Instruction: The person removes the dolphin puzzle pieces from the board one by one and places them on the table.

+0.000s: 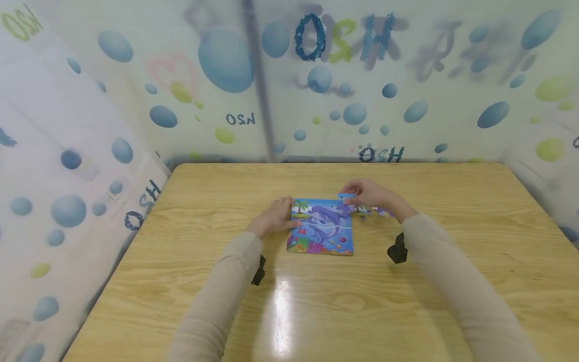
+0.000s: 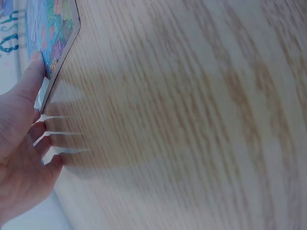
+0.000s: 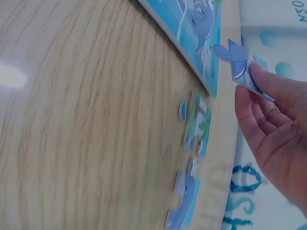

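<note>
A dolphin jigsaw puzzle board (image 1: 321, 226) lies flat on the wooden table. My left hand (image 1: 275, 217) rests at its left side, with the thumb on the board's face and the other fingers down by its edge, seen also in the left wrist view. My right hand (image 1: 372, 195) holds a jigsaw piece (image 3: 240, 67) between thumb and fingers above the board's upper right corner. That piece is blue, with a purple-blue dolphin tail on it. On the table below the right hand lie loose jigsaw pieces (image 3: 197, 125), partly hidden by the hand in the head view.
The wooden table (image 1: 181, 211) runs up to a patterned cloth wall (image 1: 325, 110) behind and at the sides. A dark wrist mount (image 1: 398, 249) sits on the right forearm, and another dark wrist mount (image 1: 259, 271) on the left.
</note>
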`<state>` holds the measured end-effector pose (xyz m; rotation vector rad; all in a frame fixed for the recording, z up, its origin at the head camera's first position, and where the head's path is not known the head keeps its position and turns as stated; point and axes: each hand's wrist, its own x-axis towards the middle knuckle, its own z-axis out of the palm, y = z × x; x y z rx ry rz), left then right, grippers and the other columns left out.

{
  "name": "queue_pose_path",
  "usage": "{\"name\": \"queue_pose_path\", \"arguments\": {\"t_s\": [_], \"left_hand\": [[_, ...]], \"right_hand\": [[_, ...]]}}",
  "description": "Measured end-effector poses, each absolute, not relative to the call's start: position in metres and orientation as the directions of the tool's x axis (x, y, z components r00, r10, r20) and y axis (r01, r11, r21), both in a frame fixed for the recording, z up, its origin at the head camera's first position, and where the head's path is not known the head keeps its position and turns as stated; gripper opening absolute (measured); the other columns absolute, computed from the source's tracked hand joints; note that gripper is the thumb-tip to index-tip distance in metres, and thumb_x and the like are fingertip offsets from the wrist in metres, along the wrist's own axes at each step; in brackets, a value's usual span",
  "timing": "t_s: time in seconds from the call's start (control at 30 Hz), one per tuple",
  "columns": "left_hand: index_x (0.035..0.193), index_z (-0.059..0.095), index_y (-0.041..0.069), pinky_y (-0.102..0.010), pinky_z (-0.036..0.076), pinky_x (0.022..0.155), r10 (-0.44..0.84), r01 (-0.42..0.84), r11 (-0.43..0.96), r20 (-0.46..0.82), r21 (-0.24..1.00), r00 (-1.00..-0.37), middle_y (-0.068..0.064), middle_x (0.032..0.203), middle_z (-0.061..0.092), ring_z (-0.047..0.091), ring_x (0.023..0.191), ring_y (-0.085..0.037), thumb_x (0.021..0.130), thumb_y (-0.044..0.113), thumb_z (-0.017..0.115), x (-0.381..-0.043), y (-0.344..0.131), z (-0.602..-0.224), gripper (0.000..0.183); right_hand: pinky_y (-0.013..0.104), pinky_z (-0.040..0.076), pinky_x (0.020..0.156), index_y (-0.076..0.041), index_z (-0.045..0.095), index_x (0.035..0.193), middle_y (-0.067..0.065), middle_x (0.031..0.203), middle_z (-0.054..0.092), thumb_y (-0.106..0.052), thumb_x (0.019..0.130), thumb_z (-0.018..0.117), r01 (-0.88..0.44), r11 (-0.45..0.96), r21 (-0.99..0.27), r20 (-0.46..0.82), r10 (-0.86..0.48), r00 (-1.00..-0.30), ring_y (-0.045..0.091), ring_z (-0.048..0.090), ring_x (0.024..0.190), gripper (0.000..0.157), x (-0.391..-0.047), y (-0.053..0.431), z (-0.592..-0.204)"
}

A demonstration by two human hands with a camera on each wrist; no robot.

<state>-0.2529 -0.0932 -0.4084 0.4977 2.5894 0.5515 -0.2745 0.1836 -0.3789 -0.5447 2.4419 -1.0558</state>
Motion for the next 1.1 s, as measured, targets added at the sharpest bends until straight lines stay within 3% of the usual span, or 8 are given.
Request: {"name": "queue_pose_path", "arguments": {"t_s": [0.13, 0.4, 0.73, 1.1], "left_hand": [[0.145, 0.014, 0.004, -0.044, 0.012, 0.117, 0.430, 0.256, 0.857, -0.347, 0.447, -0.834, -0.015, 0.153, 0.011, 0.007, 0.142, -0.032, 0.088, 0.041, 0.055, -0.252, -0.093, -0.407, 0.079], [0.145, 0.014, 0.003, -0.045, 0.011, 0.117, 0.437, 0.264, 0.854, -0.344, 0.448, -0.831, -0.017, 0.153, 0.009, 0.007, 0.142, -0.033, 0.089, 0.040, 0.055, -0.252, -0.094, -0.406, 0.079], [0.145, 0.015, 0.003, -0.044, 0.011, 0.117, 0.438, 0.272, 0.858, -0.341, 0.436, -0.832, -0.016, 0.153, 0.010, 0.008, 0.141, -0.033, 0.089, 0.040, 0.055, -0.253, -0.094, -0.408, 0.079], [0.145, 0.014, 0.002, -0.044, 0.011, 0.117, 0.449, 0.278, 0.850, -0.340, 0.448, -0.826, -0.017, 0.153, 0.010, 0.008, 0.141, -0.034, 0.089, 0.039, 0.054, -0.253, -0.094, -0.406, 0.078]], "right_hand": [[0.039, 0.055, 0.075, 0.004, 0.055, 0.116, 0.023, 0.107, 0.059, -0.016, 0.090, 0.057, -0.154, 0.632, -0.760, -0.200, -0.452, -0.869, 0.027, 0.062, 0.081, 0.033, -0.271, 0.203, -0.381], [0.035, 0.055, 0.075, 0.002, 0.052, 0.119, 0.014, 0.096, 0.058, -0.022, 0.092, 0.054, -0.039, 0.645, -0.763, -0.220, -0.316, -0.923, 0.019, 0.059, 0.079, 0.036, -0.264, 0.248, -0.389], [0.038, 0.054, 0.079, 0.005, 0.049, 0.125, 0.023, 0.111, 0.054, -0.026, 0.093, 0.052, -0.008, 0.664, -0.748, -0.238, -0.279, -0.930, 0.013, 0.057, 0.082, 0.044, -0.254, 0.285, -0.392], [0.028, 0.054, 0.078, 0.011, 0.042, 0.128, 0.033, 0.125, 0.048, -0.029, 0.093, 0.052, 0.083, 0.693, -0.716, -0.294, -0.191, -0.937, -0.002, 0.053, 0.082, 0.054, -0.243, 0.321, -0.395]]}}
